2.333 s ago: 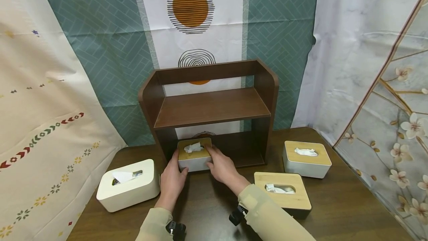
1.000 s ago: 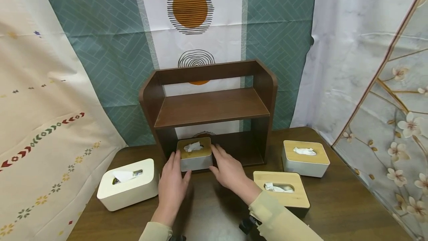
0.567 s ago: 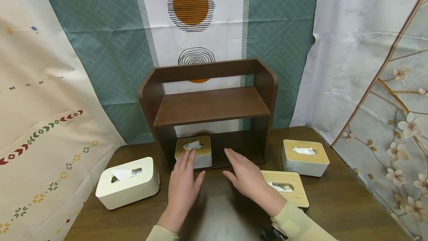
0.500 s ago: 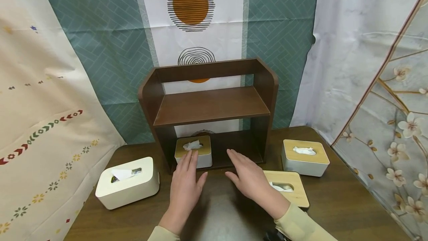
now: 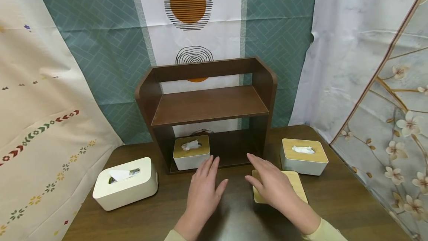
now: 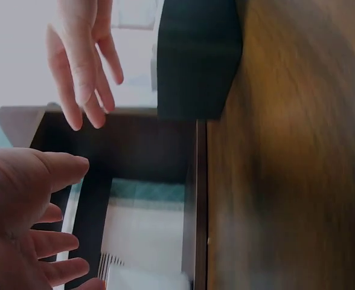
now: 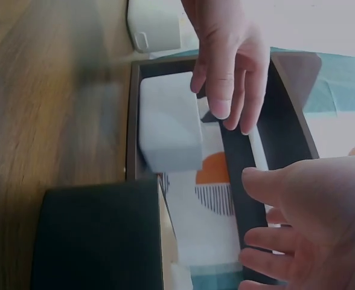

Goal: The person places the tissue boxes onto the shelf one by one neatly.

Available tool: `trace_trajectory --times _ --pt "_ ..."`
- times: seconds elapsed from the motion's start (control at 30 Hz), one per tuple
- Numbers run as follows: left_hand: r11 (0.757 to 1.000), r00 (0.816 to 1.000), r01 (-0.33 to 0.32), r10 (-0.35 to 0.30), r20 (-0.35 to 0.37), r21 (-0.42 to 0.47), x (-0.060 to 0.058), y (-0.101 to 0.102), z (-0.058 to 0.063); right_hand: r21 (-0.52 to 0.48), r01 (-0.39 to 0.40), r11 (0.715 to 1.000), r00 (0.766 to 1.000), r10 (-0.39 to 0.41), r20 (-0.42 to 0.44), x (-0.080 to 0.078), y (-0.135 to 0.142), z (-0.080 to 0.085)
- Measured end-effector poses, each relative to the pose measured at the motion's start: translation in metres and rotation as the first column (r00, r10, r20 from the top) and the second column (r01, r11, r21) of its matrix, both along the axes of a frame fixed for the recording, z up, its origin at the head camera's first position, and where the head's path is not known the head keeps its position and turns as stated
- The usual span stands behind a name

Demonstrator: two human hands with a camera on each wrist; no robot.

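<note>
A tissue box with a white body and wooden lid stands at the left of the lower shelf of a brown two-tier rack. My left hand hovers in front of the rack, fingers extended and holding nothing. Also bare of any object, my right hand is over a black tissue box with a pale wooden lid, hiding much of its top; I cannot tell whether they touch. From the right wrist, the black box's dark side shows below the white box.
On the table's left lies a cream tissue box. A white tissue box with wooden lid sits at the right, behind the black one. Patterned cloths hang around the wooden table.
Both hands have let go of the tissue box in the rack and moved right and back toward the person. That box stays on the lower shelf. The right hand now covers the black box's lid.
</note>
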State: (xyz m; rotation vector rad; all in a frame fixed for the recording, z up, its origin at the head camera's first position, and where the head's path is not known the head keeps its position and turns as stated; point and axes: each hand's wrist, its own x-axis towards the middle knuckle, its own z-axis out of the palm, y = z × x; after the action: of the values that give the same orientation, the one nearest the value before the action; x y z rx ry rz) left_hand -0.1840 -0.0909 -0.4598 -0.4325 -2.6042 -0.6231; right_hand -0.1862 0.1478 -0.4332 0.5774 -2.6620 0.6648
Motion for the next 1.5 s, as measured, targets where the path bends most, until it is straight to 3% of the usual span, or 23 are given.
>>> trace_trajectory --times 0.67,1.07,1.5 --pt "0.988 0.982 0.155 -0.152 0.115 -0.016 0.019 0.055 -0.012 -0.002 0.11 0.994 0.994 -0.11 -0.001 0.032 0.063 -0.007" --pt "0.983 0.97 0.183 -0.177 0.164 -0.023 0.027 0.072 -0.02 0.007 0.14 0.99 0.989 -0.14 -0.046 0.042 0.094 -0.019" --pt "0.982 0.959 0.188 -0.18 0.218 -0.019 0.028 0.08 -0.026 0.023 0.188 0.982 0.982 -0.188 -0.013 0.053 0.114 -0.035"
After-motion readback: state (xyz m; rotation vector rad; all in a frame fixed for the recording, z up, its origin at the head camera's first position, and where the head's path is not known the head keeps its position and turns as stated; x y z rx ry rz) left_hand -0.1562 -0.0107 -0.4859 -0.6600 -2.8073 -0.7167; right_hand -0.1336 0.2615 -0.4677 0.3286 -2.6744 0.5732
